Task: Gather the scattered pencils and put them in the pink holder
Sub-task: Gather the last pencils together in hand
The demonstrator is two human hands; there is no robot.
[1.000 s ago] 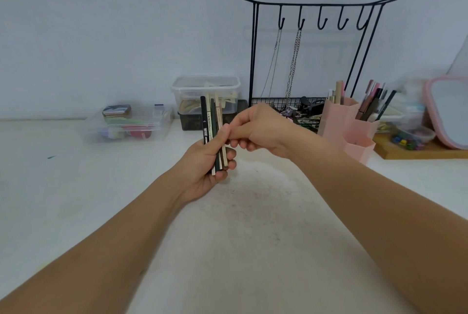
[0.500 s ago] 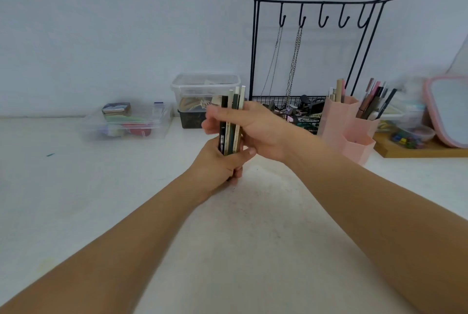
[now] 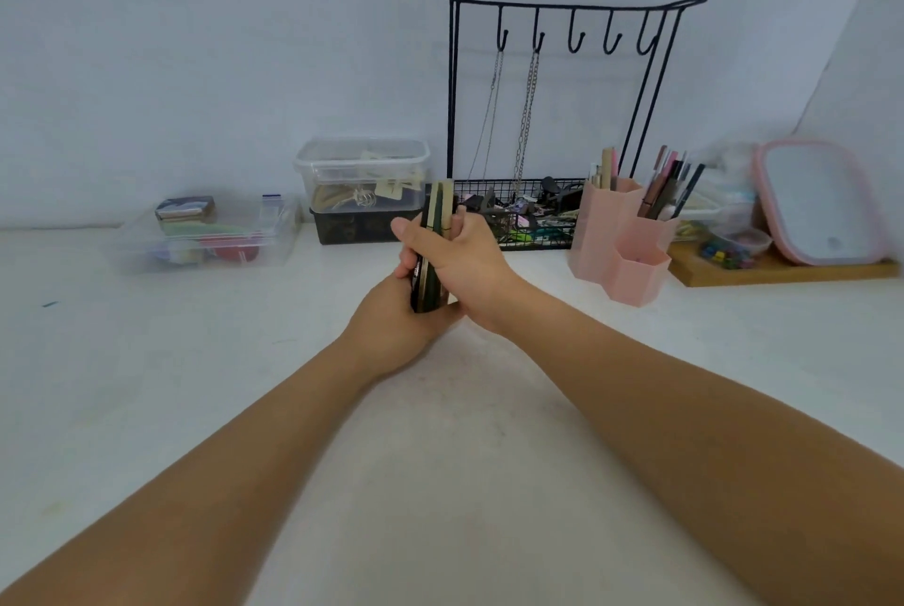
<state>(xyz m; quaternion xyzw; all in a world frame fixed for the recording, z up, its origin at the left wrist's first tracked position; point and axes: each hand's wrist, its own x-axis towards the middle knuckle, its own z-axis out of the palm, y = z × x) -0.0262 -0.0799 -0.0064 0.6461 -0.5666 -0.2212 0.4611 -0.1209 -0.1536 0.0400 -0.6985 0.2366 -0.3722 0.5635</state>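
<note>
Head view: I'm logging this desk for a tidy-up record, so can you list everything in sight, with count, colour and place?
pencils: one bundle, count unclear, dark green and cream, upright in both hands
holder: one, pink, three hexagonal cups, right of centre, pens in the two taller cups
rack: one, black wire, five hooks, against the wall
chains: two, silver, hanging from the two left hooks
basket: one, black wire, at the rack's foot, full of small items
tubs: two stacked, clear over dark, left of the rack
box: one, clear, far left
mirror: one, pink-rimmed, far right
board: one, wooden, under the mirror
table: one, white
left hand: grips the bundle low
right hand: grips it higher
</note>
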